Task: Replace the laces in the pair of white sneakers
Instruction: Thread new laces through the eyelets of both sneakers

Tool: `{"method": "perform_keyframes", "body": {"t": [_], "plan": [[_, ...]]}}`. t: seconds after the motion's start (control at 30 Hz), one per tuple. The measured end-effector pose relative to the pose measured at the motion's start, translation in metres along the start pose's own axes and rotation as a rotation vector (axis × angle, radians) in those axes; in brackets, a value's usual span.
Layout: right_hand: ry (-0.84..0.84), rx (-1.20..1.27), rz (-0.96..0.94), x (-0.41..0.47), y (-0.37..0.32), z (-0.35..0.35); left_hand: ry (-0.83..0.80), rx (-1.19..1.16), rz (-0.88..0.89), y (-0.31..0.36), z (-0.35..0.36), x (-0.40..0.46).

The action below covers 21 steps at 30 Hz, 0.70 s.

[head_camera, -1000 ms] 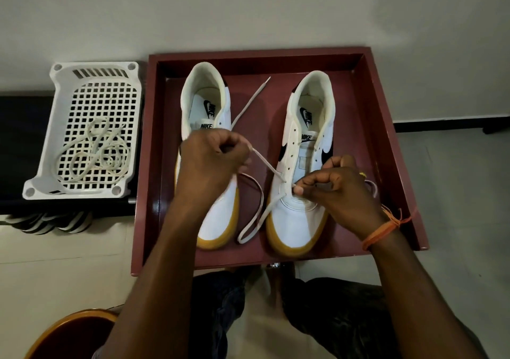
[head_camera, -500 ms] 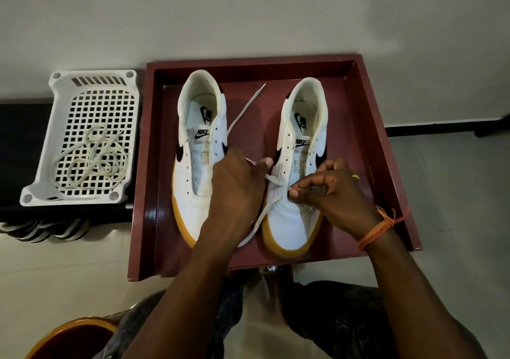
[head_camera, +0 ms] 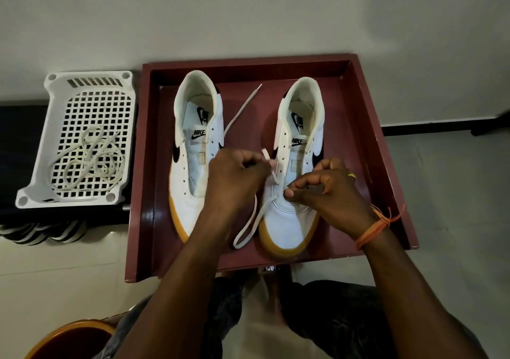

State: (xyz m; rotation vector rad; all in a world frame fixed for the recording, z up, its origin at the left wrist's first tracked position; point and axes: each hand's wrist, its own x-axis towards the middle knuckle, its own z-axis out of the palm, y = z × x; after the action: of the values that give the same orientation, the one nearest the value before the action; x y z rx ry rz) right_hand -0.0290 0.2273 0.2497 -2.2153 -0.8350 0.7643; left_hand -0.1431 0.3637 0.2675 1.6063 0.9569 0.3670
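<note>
Left hand (head_camera: pixel 237 176) pinching the white lace (head_camera: pixel 249 227) tip, fingers curled tight | right hand (head_camera: pixel 328 193) pinching at the right sneaker's (head_camera: pixel 289 212) lowest eyelets | lace loops down just below both grips | left sneaker (head_camera: pixel 190 165) unlaced beside the left hand | both in the maroon tray (head_camera: pixel 386 165) | old laces (head_camera: pixel 91 160) in the white basket (head_camera: pixel 36 165), well left.

You face a plain pale wall (head_camera: pixel 248 13) that fills the upper part of the view. A dark skirting strip (head_camera: pixel 430 127) runs along its foot at your right, above a light tiled floor (head_camera: pixel 455 207). At your left a dark low bench or shelf (head_camera: pixel 16 127) stands against the wall. The light is dim and soft, with a faint shadow across the wall's upper right.
</note>
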Motion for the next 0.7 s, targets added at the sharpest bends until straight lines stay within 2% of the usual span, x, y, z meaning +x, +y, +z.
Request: {"method": "perform_keyframes", "body": {"t": [0.1, 0.17, 0.3, 0.43, 0.6, 0.67, 0.7], "plan": [[-0.004, -0.002, 0.006, 0.0, 0.0, 0.0, 0.215, -0.264, 0.14, 0.008, -0.009, 0.011], [-0.002, 0.001, 0.007, -0.001, -0.001, 0.0, 0.175, -0.311, 0.113, 0.008, -0.01, 0.012], [-0.023, 0.021, -0.002, -0.002, 0.0, -0.003, 0.023, 0.115, -0.039, -0.003, -0.01, 0.009], [-0.02, 0.02, -0.007, -0.002, -0.002, -0.003, -0.153, 0.156, -0.25, -0.004, -0.006, 0.001], [-0.003, 0.007, -0.012, -0.001, -0.001, -0.001, -0.156, 0.097, -0.195, -0.01, 0.001, 0.001], [0.005, 0.016, -0.016, -0.002, -0.002, -0.001, -0.075, 0.122, -0.066, -0.009, 0.002, 0.004], [0.01, 0.018, -0.018, -0.002, -0.002, -0.001, 0.017, 0.096, -0.017, -0.008, 0.001, 0.005]]}}
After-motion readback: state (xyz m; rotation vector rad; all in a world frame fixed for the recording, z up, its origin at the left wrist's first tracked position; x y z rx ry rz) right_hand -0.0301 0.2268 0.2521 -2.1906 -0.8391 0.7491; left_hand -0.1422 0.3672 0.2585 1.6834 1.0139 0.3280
